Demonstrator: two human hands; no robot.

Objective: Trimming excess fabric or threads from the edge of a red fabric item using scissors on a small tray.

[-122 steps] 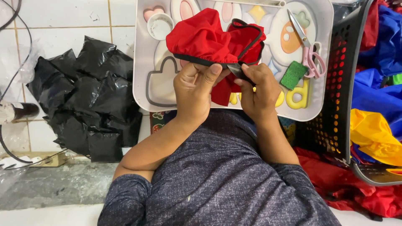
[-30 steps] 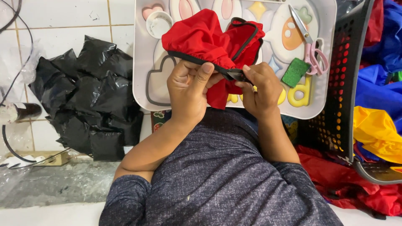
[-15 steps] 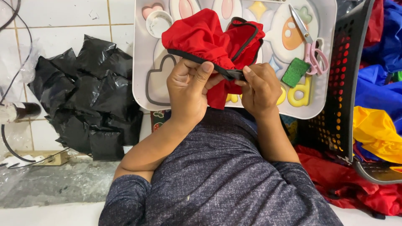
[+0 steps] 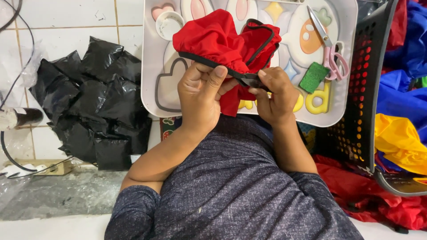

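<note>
Keep left hand (image 4: pixel 202 91) and right hand (image 4: pixel 273 93) pinched shut on the black trim (image 4: pixel 213 62) of the red cloth (image 4: pixel 218 38) held above the tray (image 4: pixel 149 66), edge taut between them, scissors (image 4: pixel 327 49) within reach

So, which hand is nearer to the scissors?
Right. The right hand is just below and left of the scissors on the tray; the left hand is farther left, both pinching the red cloth.
</note>
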